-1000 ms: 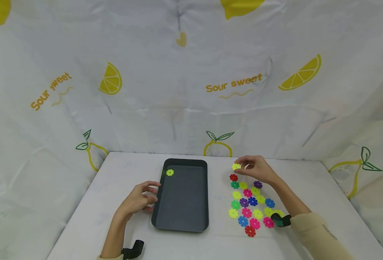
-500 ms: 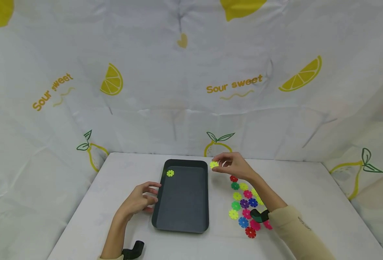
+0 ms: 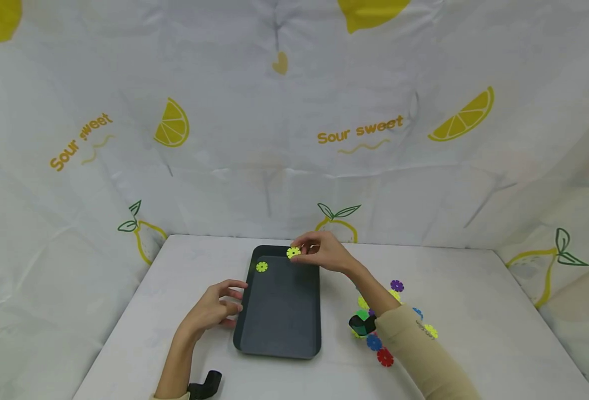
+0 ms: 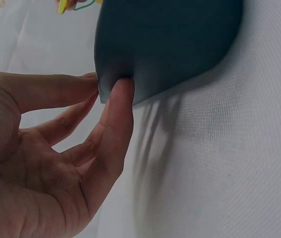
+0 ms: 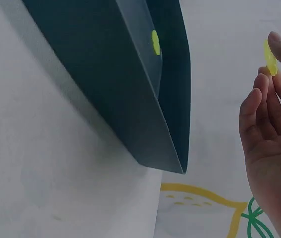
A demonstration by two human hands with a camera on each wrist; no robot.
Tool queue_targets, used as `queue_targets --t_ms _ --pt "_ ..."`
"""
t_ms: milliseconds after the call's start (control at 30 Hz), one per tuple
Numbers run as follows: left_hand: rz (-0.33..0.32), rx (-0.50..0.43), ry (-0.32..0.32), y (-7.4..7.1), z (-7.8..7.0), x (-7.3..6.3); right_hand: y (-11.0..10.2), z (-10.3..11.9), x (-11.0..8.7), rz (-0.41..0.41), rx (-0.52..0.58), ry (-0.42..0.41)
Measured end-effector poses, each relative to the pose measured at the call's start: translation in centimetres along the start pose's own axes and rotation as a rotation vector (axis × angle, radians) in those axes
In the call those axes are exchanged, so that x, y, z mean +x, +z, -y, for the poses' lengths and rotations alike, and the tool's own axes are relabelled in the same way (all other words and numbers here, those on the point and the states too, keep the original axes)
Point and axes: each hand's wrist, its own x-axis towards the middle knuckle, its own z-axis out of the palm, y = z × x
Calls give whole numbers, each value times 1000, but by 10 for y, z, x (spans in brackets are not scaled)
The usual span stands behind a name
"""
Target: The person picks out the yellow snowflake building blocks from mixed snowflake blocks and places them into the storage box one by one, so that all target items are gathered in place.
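Over the far right corner of the dark grey baking tray, my right hand pinches a yellow notched, flower-shaped disc between thumb and fingertips. In the right wrist view that disc appears edge-on, above the tray's rim. Another yellow disc lies inside the tray near its far left corner. At the tray's left side my left hand rests its fingertips on the rim and outer wall. The left wrist view has one fingertip against the wall, the other fingers reaching the rim.
Right of the tray, several more notched discs lie on the white table, including a red disc and a purple disc. My right forearm hides many of them. A white lemon-print cloth hangs behind the table.
My right hand has carried the yellow disc leftward from beyond the loose discs to over the tray's far right corner. My left hand and the tray stay put.
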Motion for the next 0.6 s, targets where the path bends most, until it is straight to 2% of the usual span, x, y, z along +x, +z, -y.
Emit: queue_targets --t_ms 233,400,600 --pt "-12 2 -17 1 1 0 26 2 22 49 51 -21" --pt "-9 1 -20 1 1 0 42 -1 35 82 40 -47" --pt "-3 -3 -14 0 0 1 57 -5 44 119 23 -11"
